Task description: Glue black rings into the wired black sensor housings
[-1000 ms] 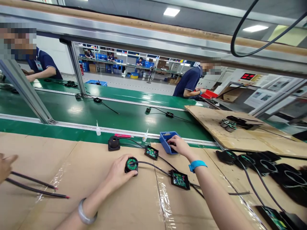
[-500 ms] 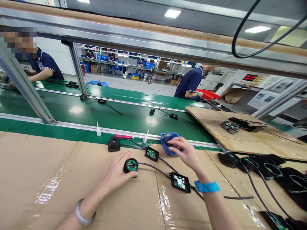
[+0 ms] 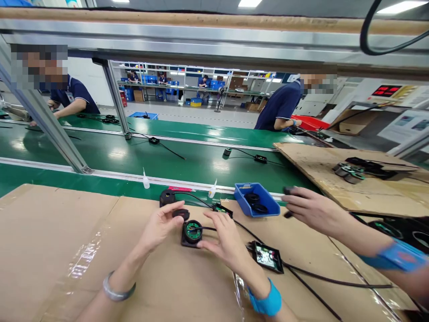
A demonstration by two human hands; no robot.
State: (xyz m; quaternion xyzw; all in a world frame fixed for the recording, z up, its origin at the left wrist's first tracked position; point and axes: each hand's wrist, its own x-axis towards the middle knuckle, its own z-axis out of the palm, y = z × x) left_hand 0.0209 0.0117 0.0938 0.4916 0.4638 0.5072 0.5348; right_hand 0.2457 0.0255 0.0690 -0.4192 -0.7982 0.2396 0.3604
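Disc (image 3: 181, 215) sits clamped in the left grip (image 3: 158, 227), beside the black case (image 3: 186, 239) toward the table's (image 3: 167, 286) far edge; the right grip (image 3: 227, 237) stands apart, thumb at the case.

Left hand (image 3: 157, 229) now pinches black piece (image 3: 181, 213) (co-worker's hand (image 3: 311, 209) arrived).

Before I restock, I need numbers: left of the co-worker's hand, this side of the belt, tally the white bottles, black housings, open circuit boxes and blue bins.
White bottles: 2
Black housings: 2
Open circuit boxes: 2
Blue bin: 1
Total: 7
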